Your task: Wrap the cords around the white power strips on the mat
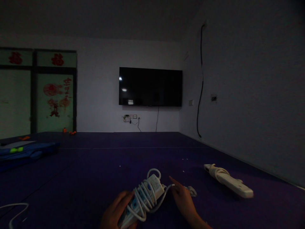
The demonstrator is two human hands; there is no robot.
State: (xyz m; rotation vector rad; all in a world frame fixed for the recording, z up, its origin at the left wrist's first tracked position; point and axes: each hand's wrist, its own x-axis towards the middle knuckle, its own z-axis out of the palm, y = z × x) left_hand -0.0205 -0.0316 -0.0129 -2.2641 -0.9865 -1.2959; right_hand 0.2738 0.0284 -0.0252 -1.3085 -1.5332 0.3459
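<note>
My left hand [117, 208] is closed around the lower end of a white power strip [156, 186] with blue sockets. The strip is tilted, its upper end pointing away and to the right. Several turns of its white cord [143, 199] are wound about the middle, and one loop sticks up past the far end. To the right, my right hand [182, 198] pinches a loose stretch of that cord between thumb and fingers, one finger reaching forward. Behind this hand, partly covered, lies a small pale coiled piece [192, 191] that I cannot make out clearly.
A second white power strip [234, 184], wrapped in its cord, lies on the dark purple tabletop [102, 171] at right. Blue cloth [35, 151] and small orange things [72, 132] are at left. A white cable [17, 204] lies front left. Beyond hangs a television [150, 86].
</note>
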